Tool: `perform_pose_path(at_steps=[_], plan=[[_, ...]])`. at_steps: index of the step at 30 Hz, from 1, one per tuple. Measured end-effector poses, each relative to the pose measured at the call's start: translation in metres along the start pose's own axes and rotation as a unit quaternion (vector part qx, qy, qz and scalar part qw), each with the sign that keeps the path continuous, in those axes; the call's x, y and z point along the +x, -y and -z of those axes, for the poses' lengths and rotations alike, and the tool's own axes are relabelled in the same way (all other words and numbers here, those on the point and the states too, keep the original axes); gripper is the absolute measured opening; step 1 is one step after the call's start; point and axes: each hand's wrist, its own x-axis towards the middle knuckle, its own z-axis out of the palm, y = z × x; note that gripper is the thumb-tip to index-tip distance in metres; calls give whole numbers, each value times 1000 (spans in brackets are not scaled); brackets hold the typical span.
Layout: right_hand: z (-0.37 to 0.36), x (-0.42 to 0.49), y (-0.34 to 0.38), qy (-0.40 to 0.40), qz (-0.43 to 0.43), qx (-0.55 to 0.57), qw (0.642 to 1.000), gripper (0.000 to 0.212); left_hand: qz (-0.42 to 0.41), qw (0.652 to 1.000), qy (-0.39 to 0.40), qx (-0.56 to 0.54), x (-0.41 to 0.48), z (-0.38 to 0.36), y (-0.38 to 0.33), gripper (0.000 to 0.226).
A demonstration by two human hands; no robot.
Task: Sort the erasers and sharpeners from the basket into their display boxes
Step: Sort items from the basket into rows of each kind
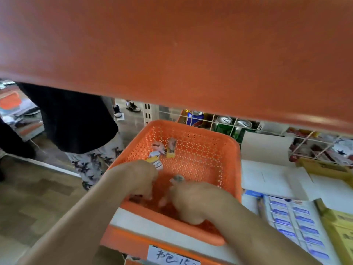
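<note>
- The orange perforated basket (200, 150) sits on a white shelf (267, 178) edged in orange, under a wide orange shelf (172, 44) that fills the top of the view.
- A small cluster of wrapped erasers and sharpeners (160, 155) lies on the basket floor towards its far left. One more small grey piece (177, 178) lies just beyond the right hand's knuckles.
- The left hand (141, 180) reaches down into the near left of the basket with its fingers curled. Blur hides whether it grips anything.
- The right hand (196, 203) is inside the near edge, just beside the left, fingers bent towards the basket floor. I cannot tell whether it holds a piece.
- To the right of the basket lies a display box (294, 220) of blue-labelled packs, with a yellow box (340, 232) next to it.
- Drink cans (225, 123) stand behind a wire grid beyond the basket.
- A handwritten label (172, 257) is on the shelf's front edge.
- A person in a dark top and patterned trousers (76, 121) stands on the left.
</note>
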Motion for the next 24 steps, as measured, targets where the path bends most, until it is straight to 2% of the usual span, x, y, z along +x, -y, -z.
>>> perform_pose_path(at_steps=[4, 7, 11, 14, 17, 20, 24], plan=[[-1, -1, -2, 17, -20, 15, 1000, 35, -8, 1000, -1, -16, 0, 6, -6, 27], [-6, 4, -5, 14, -44, 14, 999, 29, 10, 999, -33, -11, -3, 6, -5, 29], [-3, -2, -11, -83, -72, 88, 990, 24, 1, 999, -36, -3, -5, 7, -9, 18], [3, -13, -17, -196, -79, 178, 961, 22, -31, 992, -85, -88, -5, 4, -5, 15], [3, -30, -28, -299, -76, 214, 927, 26, -88, 961, -178, -193, -15, 4, -4, 14], [-1, -54, -42, -357, -93, 286, 884, 29, -129, 926, -226, -271, -25, 8, -14, 30], [-12, -84, -61, -407, -132, 335, 839, 28, -165, 904, -263, -295, -31, 17, -41, 29]])
